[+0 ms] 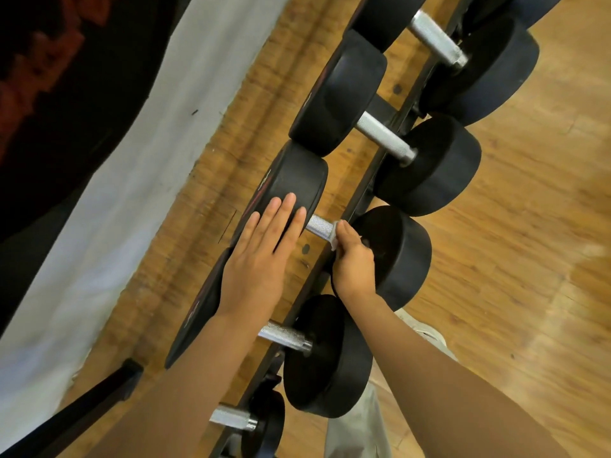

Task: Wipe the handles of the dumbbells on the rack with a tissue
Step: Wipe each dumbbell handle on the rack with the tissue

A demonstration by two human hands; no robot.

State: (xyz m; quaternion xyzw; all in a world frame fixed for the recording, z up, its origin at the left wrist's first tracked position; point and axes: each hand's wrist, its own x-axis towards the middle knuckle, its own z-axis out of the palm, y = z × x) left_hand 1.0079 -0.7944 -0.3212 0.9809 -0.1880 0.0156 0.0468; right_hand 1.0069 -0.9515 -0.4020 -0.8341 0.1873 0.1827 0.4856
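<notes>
1. White crumpled tissue point(334, 235), wrapped on the knurled silver metal handle point(320, 225) of a black round-headed dumbbell point(396, 256) lying on the dark metal rack point(360, 190).
2. Right hand point(353, 259): fingers clenched around tissue and handle.
3. Left hand point(264, 256): fingers straight, resting flat on the dumbbell's far head point(294, 180).
4. Neighbouring dumbbells lie alongside, above the wooden floor point(515, 242).

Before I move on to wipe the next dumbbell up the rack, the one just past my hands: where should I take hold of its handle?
Grip the knurled steel handle at mid-length, coming down from above with the tissue under the fingers. It is the only narrow part, bare between the two wide black heads, and nothing covers it from above.
</notes>
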